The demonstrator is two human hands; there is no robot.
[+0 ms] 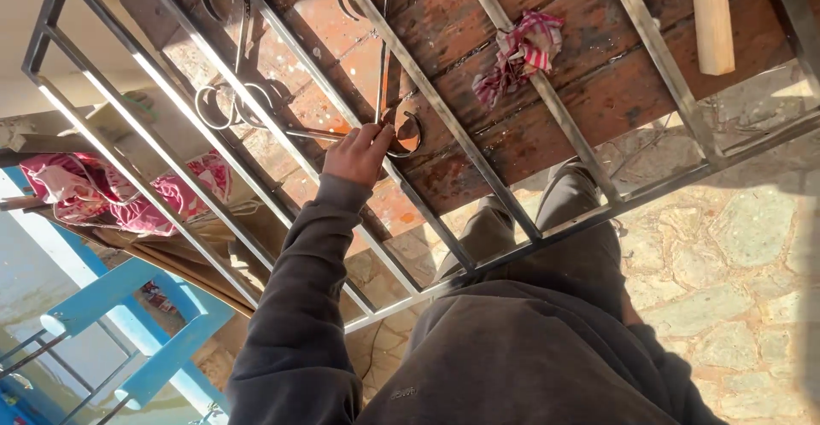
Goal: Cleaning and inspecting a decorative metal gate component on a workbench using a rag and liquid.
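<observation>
- The curled steel scroll piece (pixel 401 130), a dark bent strip with a rounded end, sits near the near edge of the worn red-brown wooden counter (pixel 530 126), tucked between two bars of the grille.
- The left hand (pixel 357 153) has its fingers pinched together on the scroll's curl, seemingly steadying it against the adjoining bar so that it sits in line with the frame.
- The right hand is out of view, so I cannot tell its state.
- The grey square-tube steel grille frame (pixel 427 83) lies flat across the counter and overhangs its near edge, which lets the person stand close against it and reach in between the bars.
- More dark steel scrolls (pixel 224 105) lie within the frame toward the counter's left end, already set among the bars.
- A crumpled red-and-white checked rag (pixel 519 53) lies over one bar toward the far edge, within easy reach.
- A pale round wooden handle (pixel 711 15) rests at the far right corner, its head not visible.
- Beyond the left end, a pink patterned cloth (pixel 128 187) is heaped on boards, beside a blue-painted wooden stand (pixel 145 327).
- Irregular paving stones (pixel 735 246) form the floor below the overhang.
</observation>
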